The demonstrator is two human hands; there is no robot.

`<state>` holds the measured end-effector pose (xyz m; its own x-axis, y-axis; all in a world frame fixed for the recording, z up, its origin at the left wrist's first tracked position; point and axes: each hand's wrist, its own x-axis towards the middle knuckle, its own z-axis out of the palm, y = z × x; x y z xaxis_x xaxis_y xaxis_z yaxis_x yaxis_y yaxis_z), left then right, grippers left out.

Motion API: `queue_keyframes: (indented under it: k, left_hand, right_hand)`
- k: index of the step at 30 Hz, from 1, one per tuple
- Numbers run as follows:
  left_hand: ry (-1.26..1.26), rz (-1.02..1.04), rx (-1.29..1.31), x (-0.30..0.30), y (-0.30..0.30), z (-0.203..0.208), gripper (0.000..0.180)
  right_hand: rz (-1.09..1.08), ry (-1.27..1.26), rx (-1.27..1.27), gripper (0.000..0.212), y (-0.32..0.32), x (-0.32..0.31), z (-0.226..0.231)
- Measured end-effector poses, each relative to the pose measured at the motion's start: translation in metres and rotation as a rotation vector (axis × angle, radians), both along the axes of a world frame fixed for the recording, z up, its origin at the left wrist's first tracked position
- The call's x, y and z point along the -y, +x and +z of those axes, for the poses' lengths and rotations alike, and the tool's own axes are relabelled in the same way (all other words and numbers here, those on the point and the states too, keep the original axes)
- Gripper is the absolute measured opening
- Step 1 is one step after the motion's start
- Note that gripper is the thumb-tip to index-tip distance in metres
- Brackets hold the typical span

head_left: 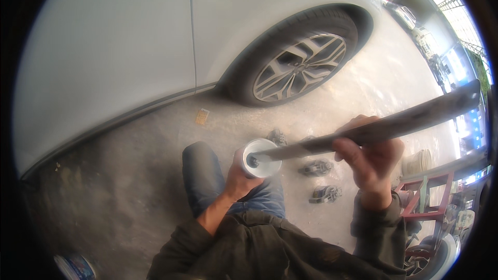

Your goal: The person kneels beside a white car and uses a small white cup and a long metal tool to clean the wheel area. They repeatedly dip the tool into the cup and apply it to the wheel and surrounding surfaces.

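My left hand is closed around the side of a white round can, held above my lap with its open top facing up. A little dark material shows inside it. In my right hand is a long, flat, dark stick, pinched between the thumb and the fingers. The stick slopes down leftward, its narrow lower end over the mouth of the can and reaching toward the dark material. Whether the tip touches it cannot be made out. The stick's wide end points up and to the right.
A white car with a spoked wheel stands in front. Several dark objects, one a tool-like piece, lie on the concrete floor right of my legs. A yellow card lies near the car. At right are a pale bucket and red metal frame.
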<state>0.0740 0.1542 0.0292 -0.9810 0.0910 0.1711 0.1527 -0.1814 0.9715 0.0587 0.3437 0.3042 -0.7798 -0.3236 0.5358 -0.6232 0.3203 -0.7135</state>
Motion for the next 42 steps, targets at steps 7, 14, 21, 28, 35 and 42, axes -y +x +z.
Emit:
queue_keyframes:
  k: [7, 14, 21, 28, 35, 42]
  left_hand:
    - [-0.052, -0.068, 0.09, 0.007, 0.003, 0.017, 0.073]
    - [-0.103, 0.0, 0.026, 0.008, 0.002, 0.011, 0.077]
    - [-0.181, 0.051, 0.023, 0.003, 0.006, 0.011, 0.078]
    - [-0.225, 0.065, 0.041, 0.0, 0.005, 0.01, 0.069]
    - [-0.175, 0.033, 0.064, -0.002, 0.009, 0.008, 0.063]
    - [-0.298, 0.066, 0.009, -0.007, 0.008, -0.004, 0.069]
  right_hand:
    - [0.21, 0.317, 0.01, 0.008, -0.018, 0.03, -0.052]
    - [0.187, 0.321, -0.009, 0.01, -0.014, 0.026, -0.076]
    - [0.109, 0.301, 0.086, 0.012, -0.007, 0.023, -0.09]
    - [-0.004, 0.279, 0.124, 0.012, -0.008, 0.017, -0.1]
    - [-0.022, 0.264, 0.11, 0.009, -0.006, 0.016, -0.107]
    - [-0.021, 0.267, 0.069, 0.009, -0.004, 0.012, -0.112]
